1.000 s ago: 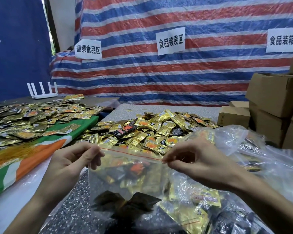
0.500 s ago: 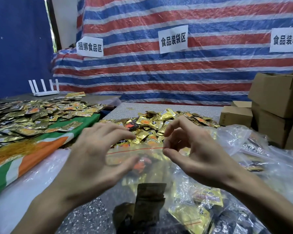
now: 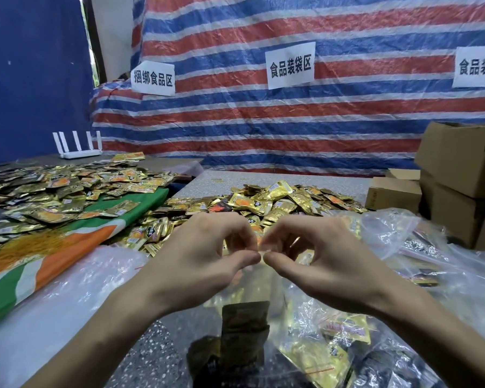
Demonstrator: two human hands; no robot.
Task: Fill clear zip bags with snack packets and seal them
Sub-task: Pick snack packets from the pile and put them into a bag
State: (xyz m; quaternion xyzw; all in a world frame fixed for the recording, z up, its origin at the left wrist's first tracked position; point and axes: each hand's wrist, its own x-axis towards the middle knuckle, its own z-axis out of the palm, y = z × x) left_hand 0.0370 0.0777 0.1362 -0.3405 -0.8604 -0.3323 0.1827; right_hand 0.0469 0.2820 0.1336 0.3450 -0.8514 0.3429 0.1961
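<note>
I hold a clear zip bag (image 3: 247, 317) upright in front of me, with dark and gold snack packets lying in its bottom. My left hand (image 3: 205, 256) and my right hand (image 3: 317, 259) meet at the middle of its top edge, each pinching the zip strip between thumb and fingertips. The thumbs almost touch. Behind the hands a heap of loose gold snack packets (image 3: 266, 208) lies on the speckled table (image 3: 333, 182).
Filled clear bags (image 3: 420, 264) pile up at the right. Cardboard boxes (image 3: 459, 163) stack at the far right. On the left, more packets (image 3: 53, 191) cover a green, white and orange cloth (image 3: 76, 239). A white router (image 3: 79, 145) stands at the back left.
My hands slid from the bag's two top corners toward each other and now pinch the zip strip at its middle. The bag hangs narrower under them.
</note>
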